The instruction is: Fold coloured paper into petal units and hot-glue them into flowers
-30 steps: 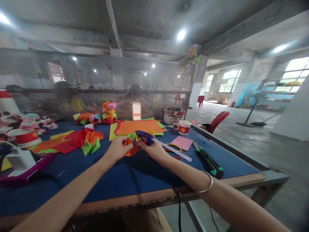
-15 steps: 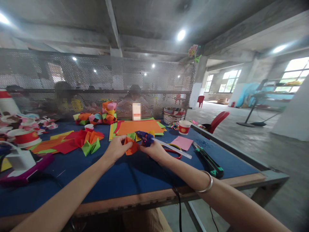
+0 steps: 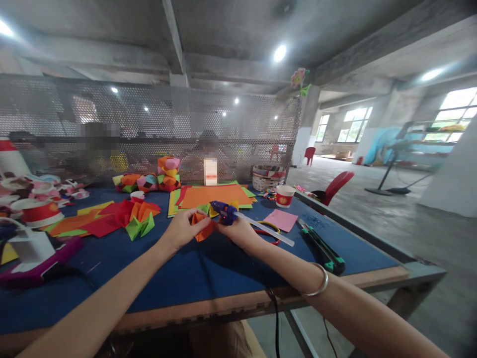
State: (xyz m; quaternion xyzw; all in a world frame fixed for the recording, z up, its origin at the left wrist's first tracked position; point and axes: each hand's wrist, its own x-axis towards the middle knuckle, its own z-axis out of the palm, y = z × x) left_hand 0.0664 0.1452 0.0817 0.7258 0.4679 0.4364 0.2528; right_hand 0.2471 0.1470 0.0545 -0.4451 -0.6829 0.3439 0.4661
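My left hand is closed on a folded piece of orange paper, held above the blue tabletop. My right hand grips a blue hot glue gun, and a long clear glue stick sticks out of its back towards the right. The right fingertips meet the edge of the orange paper; whether they pinch it I cannot tell. Behind the hands lies a stack of orange, red and green paper sheets. Scissors with red and yellow handles lie partly hidden beneath the glue stick.
To the right are a green-black utility knife, a pink paper square and a paper cup. Folded paper pieces lie left, near a purple-and-white power strip. A woven basket stands before the mesh screen.
The orange paper has tilted slightly in my left hand. The glue stick's rear end has shifted a little to the left; otherwise both hands stay nearly in place.
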